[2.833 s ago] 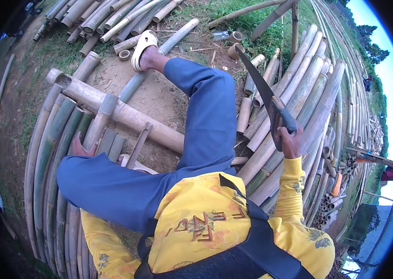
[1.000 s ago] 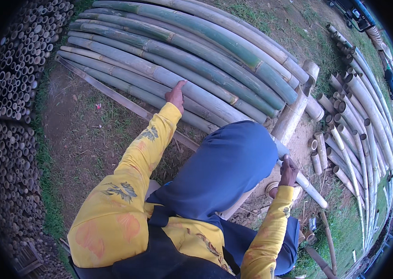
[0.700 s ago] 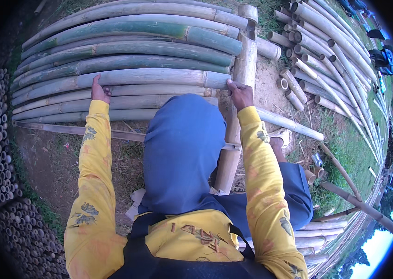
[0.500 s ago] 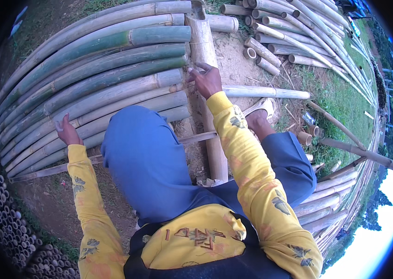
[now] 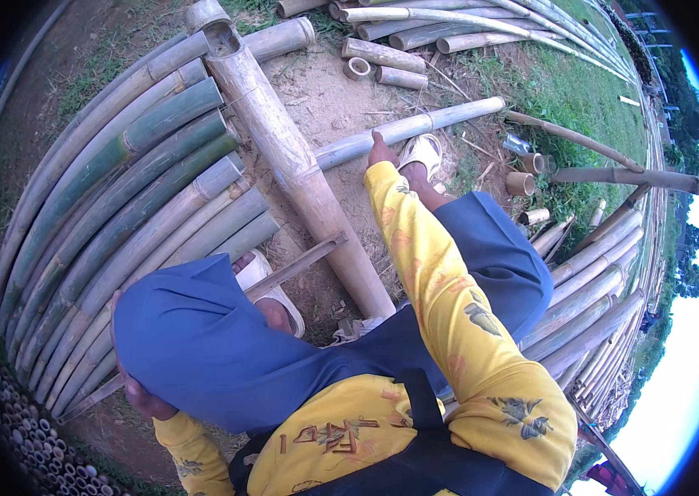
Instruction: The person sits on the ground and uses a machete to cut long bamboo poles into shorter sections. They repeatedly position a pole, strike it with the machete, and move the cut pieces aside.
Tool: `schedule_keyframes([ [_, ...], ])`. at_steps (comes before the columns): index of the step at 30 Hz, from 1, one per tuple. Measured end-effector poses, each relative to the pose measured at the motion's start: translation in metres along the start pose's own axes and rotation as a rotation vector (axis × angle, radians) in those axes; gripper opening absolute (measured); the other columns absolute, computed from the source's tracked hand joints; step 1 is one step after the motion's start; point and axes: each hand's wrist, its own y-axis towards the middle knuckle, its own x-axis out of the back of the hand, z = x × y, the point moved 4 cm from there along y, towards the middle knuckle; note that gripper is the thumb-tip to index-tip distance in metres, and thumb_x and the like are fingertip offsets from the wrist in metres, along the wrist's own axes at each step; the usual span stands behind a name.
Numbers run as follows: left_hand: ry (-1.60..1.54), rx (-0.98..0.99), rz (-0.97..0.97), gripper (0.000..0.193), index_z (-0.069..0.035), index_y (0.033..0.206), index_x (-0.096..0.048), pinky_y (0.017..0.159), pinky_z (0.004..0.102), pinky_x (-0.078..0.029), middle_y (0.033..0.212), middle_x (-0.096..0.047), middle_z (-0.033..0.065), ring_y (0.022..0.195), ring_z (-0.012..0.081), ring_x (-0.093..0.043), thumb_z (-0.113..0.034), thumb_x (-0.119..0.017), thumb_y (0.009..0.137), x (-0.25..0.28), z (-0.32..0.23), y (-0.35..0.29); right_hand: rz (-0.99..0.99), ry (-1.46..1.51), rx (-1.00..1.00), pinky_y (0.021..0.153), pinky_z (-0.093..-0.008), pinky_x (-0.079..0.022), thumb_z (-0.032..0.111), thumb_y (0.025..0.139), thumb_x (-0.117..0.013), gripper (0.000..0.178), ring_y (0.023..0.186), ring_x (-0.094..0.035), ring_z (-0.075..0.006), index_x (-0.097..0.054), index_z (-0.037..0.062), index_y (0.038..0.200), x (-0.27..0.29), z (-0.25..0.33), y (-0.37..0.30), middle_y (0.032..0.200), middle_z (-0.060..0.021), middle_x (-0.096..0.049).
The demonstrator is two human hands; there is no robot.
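My right hand is at the near side of a pale bamboo pole, overlapping its edge. One digit points up against the pole, while the other fingers are hidden, so a grip cannot be confirmed. That pole's left end meets a thick bamboo log with a notch cut near its far end. My left hand is down beside my left knee, its fingers mostly covered by the knee. Left of the log lies a row of long green and grey bamboo poles, side by side.
A thin bamboo strip crosses from the log past my left foot. Short bamboo pieces and a large pole pile lie beyond. Cut bamboo cups stand at right near a slanting pole. Stacked bamboo ends fill the lower left.
The view has turned. My right hand has gone from over the thick log to the pale pole. My left hand has come back from above the row of poles to beside my knee.
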Motion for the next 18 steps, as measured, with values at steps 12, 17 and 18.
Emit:
schedule_keyframes([
  [12, 0.024, -0.134, -0.120, 0.087, 0.007, 0.149, -0.040, 0.110, 0.0499, -0.039, 0.142, -0.049, 0.0233, 0.131, 0.0352, -0.051, -0.064, -0.037, 0.097, -0.024, -0.030, -0.014, 0.247, -0.108, -0.043, 0.114, -0.0410, -0.041, 0.043, 0.064, -0.089, 0.096, 0.131, -0.049, -0.0430, -0.052, -0.0069, 0.136, -0.009, 0.024, -0.063, 0.144, -0.0288, -0.050],
  [17, -0.090, -0.106, -0.104, 0.091, 0.008, 0.148, -0.040, 0.110, 0.0509, -0.039, 0.143, -0.049, 0.0251, 0.131, 0.0357, -0.051, -0.065, -0.040, 0.094, -0.027, -0.030, -0.014, 0.161, 0.060, -0.145, 0.115, -0.0410, -0.041, 0.041, 0.061, -0.089, 0.106, 0.133, -0.051, -0.0421, -0.043, -0.0079, 0.144, 0.017, 0.031, -0.057, 0.145, -0.0280, -0.052],
  [18, -0.066, -0.123, -0.098, 0.091, 0.008, 0.147, -0.041, 0.110, 0.0511, -0.039, 0.143, -0.049, 0.0253, 0.132, 0.0358, -0.051, -0.065, -0.041, 0.094, -0.029, -0.033, -0.013, 0.118, 0.088, -0.119, 0.115, -0.0410, -0.041, 0.041, 0.061, -0.089, 0.108, 0.133, -0.052, -0.0425, -0.041, -0.0078, 0.145, 0.021, 0.032, -0.043, 0.146, -0.0282, -0.051],
])
